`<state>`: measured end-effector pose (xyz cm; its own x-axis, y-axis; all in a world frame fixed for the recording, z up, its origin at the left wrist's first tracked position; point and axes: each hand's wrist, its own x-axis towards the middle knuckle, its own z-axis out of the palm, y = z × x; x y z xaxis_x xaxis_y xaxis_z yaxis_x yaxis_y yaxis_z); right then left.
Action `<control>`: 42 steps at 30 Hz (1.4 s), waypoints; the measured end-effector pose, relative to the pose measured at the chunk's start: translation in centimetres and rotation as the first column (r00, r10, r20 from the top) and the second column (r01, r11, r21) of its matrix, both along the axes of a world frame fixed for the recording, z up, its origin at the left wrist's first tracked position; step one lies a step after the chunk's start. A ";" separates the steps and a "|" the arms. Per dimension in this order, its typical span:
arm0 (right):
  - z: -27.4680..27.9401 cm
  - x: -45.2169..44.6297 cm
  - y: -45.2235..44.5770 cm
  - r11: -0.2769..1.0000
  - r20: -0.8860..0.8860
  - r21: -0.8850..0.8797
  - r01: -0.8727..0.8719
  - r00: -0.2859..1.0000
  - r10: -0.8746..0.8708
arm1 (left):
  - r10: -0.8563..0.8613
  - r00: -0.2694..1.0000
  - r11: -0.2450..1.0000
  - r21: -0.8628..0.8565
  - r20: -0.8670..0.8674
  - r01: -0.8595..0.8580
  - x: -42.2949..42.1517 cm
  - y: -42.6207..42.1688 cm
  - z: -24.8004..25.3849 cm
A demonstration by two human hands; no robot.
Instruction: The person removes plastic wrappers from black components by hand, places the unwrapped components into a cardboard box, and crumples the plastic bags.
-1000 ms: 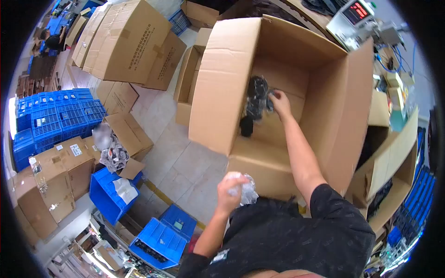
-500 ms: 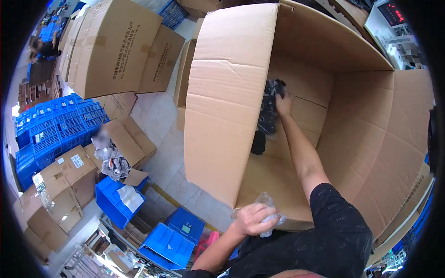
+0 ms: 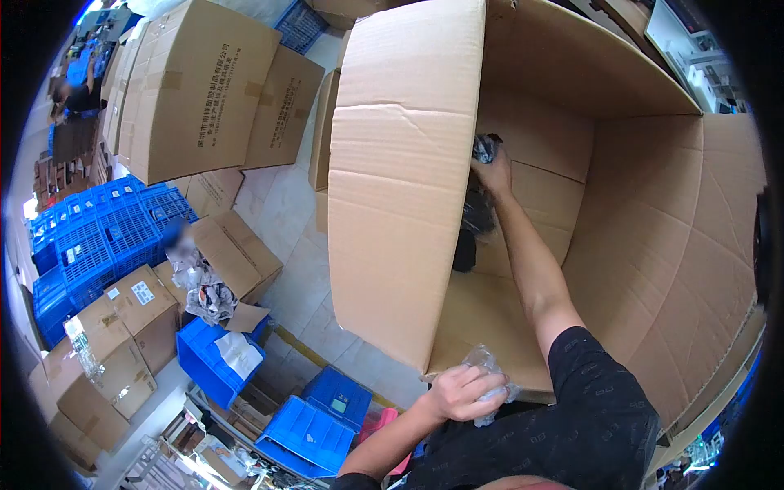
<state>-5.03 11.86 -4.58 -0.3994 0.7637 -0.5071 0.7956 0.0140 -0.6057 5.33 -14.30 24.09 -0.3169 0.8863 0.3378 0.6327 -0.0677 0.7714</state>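
Observation:
My left hand (image 3: 465,394) is closed around a crumpled clear plastic bag (image 3: 483,358) at the near edge of a large open cardboard box (image 3: 645,237). My right hand (image 3: 496,171) reaches deep into that box, its fingers closed on a black item in clear plastic (image 3: 485,147). Just below that hand lie more dark plastic-wrapped items (image 3: 477,214) and a plain black piece (image 3: 465,250) on the box floor. The tall left flap (image 3: 404,180) partly covers these things, so their exact shape is hidden.
Big printed cartons (image 3: 208,90) stand at the upper left. Blue crates (image 3: 106,233) are stacked at the left, with blue bins (image 3: 306,433) at the lower middle. An open carton with crumpled packing (image 3: 211,300) sits between them. Another person (image 3: 82,96) is far off.
My right hand has shifted slightly, and the black wrapped item now shows less from behind the flap. My left hand still grips the clear bag. The view has moved a little.

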 end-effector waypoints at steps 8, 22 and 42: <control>3.8 5.5 2.3 0.854 -0.495 -0.494 0.165 0.754 -0.432 | -0.036 0.998 0.998 -0.054 0.043 0.038 -0.9 0.5 1.6; 48.9 19.9 -7.5 0.795 -0.771 -0.528 -0.297 -0.225 -0.596 | 0.041 0.877 0.992 0.082 0.479 -0.091 -2.6 5.4 18.1; 50.9 65.9 0.1 0.799 -0.865 -0.460 0.387 -0.399 -0.305 | -0.526 0.796 0.850 0.217 0.298 0.480 38.5 27.0 26.6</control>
